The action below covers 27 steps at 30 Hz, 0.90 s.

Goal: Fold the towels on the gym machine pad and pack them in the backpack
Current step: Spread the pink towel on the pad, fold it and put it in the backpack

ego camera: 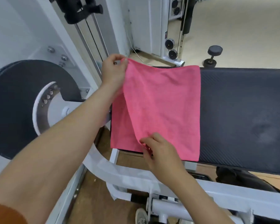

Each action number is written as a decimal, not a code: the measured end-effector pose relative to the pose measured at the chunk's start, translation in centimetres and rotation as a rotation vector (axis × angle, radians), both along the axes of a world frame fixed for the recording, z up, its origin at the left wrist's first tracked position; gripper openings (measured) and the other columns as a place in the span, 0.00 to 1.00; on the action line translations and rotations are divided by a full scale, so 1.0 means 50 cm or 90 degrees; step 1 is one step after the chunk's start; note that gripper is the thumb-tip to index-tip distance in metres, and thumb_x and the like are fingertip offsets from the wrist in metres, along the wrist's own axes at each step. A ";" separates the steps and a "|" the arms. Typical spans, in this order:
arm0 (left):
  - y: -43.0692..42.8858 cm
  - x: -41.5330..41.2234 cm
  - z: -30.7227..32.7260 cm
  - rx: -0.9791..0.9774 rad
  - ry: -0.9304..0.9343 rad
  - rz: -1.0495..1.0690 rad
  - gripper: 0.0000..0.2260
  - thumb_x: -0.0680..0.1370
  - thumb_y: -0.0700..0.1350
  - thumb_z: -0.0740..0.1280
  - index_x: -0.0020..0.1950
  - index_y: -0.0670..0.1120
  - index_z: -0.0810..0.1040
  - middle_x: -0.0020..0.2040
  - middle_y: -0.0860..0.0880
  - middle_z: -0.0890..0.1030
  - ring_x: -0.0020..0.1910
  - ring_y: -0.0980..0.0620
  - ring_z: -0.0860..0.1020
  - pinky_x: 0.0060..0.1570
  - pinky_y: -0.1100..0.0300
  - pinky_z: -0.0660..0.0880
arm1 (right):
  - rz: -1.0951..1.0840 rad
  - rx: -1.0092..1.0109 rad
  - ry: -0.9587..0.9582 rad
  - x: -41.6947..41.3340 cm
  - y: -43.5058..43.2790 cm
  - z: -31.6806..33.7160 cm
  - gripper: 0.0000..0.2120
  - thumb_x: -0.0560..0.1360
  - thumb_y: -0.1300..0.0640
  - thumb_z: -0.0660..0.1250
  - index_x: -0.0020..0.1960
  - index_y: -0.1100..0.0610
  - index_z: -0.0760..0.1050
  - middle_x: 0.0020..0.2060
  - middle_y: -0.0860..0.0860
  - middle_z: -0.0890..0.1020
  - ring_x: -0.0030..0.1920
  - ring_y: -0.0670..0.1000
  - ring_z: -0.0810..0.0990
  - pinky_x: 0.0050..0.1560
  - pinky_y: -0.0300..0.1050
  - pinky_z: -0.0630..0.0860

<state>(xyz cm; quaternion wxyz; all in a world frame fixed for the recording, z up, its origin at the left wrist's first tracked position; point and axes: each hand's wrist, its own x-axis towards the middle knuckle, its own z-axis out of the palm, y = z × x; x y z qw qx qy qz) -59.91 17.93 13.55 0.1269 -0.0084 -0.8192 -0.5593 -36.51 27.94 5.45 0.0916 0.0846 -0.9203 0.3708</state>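
Pad (241, 110): bears the towel at its left end.
Towel (160, 107): pink, left flap raised; best carried across level so edges meet.
Left hand (113, 71): pinches far corner.
Right hand (158, 152): pinches near corner; even tension advised.

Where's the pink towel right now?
Head view, centre: the pink towel lies on the left end of the dark pad, with the left hand pinching its lifted flap's far corner and the right hand the near one.

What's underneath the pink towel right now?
The dark ribbed gym machine pad lies under the pink microfibre towel; the pad's left end is covered, so anything else beneath is hidden.
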 end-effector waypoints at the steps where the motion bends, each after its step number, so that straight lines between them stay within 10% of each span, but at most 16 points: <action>1: -0.019 -0.014 -0.009 -0.015 -0.020 0.001 0.02 0.77 0.43 0.67 0.47 0.48 0.79 0.43 0.57 0.78 0.48 0.56 0.76 0.51 0.63 0.72 | 0.009 0.006 -0.012 -0.016 -0.025 -0.006 0.10 0.73 0.64 0.69 0.54 0.57 0.80 0.41 0.50 0.76 0.33 0.50 0.74 0.30 0.43 0.72; 13: -0.074 -0.073 -0.073 -0.097 -0.034 -0.005 0.03 0.77 0.45 0.69 0.46 0.50 0.83 0.43 0.55 0.81 0.45 0.56 0.79 0.51 0.61 0.76 | 0.118 0.017 -0.143 -0.114 -0.103 -0.036 0.15 0.77 0.52 0.65 0.63 0.54 0.76 0.48 0.50 0.77 0.44 0.52 0.77 0.45 0.53 0.77; 18: -0.082 -0.075 -0.075 -0.138 -0.039 0.012 0.02 0.76 0.46 0.71 0.46 0.50 0.83 0.40 0.58 0.80 0.42 0.60 0.77 0.46 0.67 0.74 | -0.134 0.082 0.082 -0.231 0.067 0.058 0.19 0.73 0.55 0.62 0.62 0.57 0.77 0.55 0.58 0.78 0.55 0.60 0.75 0.57 0.50 0.69; 22: -0.093 -0.077 -0.082 -0.139 -0.095 0.011 0.03 0.73 0.48 0.74 0.44 0.52 0.81 0.42 0.56 0.80 0.46 0.57 0.78 0.51 0.60 0.77 | -0.222 0.253 -0.020 -0.326 0.208 0.134 0.24 0.74 0.52 0.65 0.70 0.50 0.69 0.67 0.56 0.68 0.68 0.62 0.63 0.61 0.63 0.66; 27: -0.100 -0.083 -0.078 -0.127 -0.112 0.002 0.04 0.71 0.47 0.76 0.40 0.53 0.82 0.40 0.56 0.82 0.42 0.57 0.79 0.52 0.57 0.79 | -0.182 0.295 -0.162 -0.366 0.285 0.180 0.12 0.69 0.44 0.66 0.51 0.44 0.76 0.57 0.54 0.77 0.61 0.61 0.70 0.58 0.61 0.71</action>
